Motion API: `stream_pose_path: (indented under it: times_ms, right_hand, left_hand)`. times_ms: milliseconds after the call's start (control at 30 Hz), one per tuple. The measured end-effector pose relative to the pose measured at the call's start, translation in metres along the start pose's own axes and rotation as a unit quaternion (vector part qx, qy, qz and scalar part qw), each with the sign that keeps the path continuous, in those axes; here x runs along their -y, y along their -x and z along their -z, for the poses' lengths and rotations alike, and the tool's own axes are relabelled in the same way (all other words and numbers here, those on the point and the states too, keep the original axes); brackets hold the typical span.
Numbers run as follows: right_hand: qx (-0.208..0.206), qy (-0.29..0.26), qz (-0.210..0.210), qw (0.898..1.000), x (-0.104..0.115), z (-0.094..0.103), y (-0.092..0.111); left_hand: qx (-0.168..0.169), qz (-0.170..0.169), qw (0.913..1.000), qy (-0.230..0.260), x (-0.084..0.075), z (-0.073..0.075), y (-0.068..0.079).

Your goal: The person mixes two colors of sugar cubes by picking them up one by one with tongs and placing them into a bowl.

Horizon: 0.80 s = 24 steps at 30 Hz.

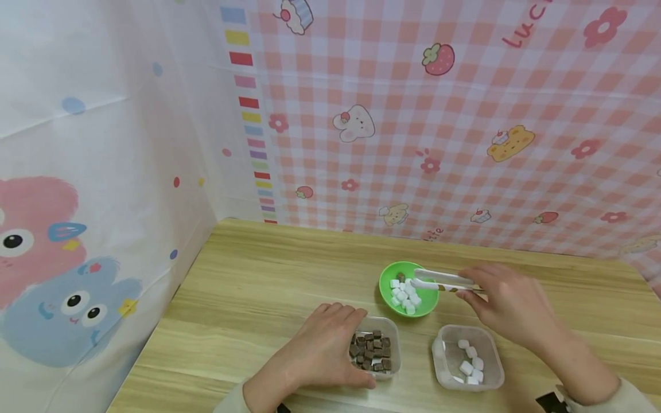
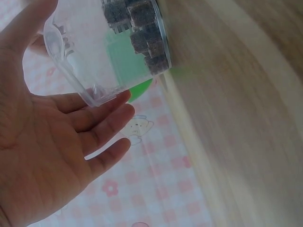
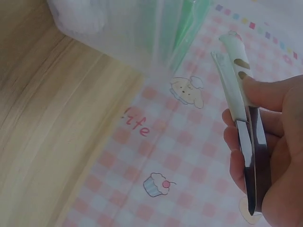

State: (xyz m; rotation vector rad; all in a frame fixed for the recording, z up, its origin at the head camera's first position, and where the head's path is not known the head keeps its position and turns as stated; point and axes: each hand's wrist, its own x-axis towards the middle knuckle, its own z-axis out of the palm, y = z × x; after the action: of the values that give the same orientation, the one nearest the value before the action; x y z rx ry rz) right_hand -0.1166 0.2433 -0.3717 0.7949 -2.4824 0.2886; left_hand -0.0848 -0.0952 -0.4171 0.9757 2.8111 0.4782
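My right hand pinches a pair of tongs with pale tips and dark metal handles. Their tips hang over the right side of a green bowl, slightly apart, and the right wrist view shows nothing between them. In the bowl lie several white cubes and one brown cube near its far rim. With thumb and fingers spread across it, my left hand holds a clear plastic container by its sides. Several brown cubes lie in that container, partly hidden by the hand.
Right of the brown cubes stands a second clear container with several white pieces. Everything rests on a wood-grain table. A pink checked cloth hangs behind it, and a white patterned cloth on the left.
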Motion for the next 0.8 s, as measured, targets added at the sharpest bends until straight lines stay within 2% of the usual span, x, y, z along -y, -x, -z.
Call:
stream_pose_path:
  times_ms: [133,433,800]
  right_hand:
    - [0.0,-0.005,-0.001,1.0,0.003,0.003,0.002]
    - [-0.023,-0.025,0.03,0.999,0.029,0.011,0.0]
    - [-0.021,-0.026,0.082,0.996,0.057,0.009,-0.001]
  left_hand:
    - [0.0,-0.002,1.0,0.002,0.001,0.001,0.001]
    - [-0.001,-0.002,1.0,0.002,0.001,0.003,0.001]
    - [-0.003,0.003,1.0,-0.004,0.001,0.003,0.0]
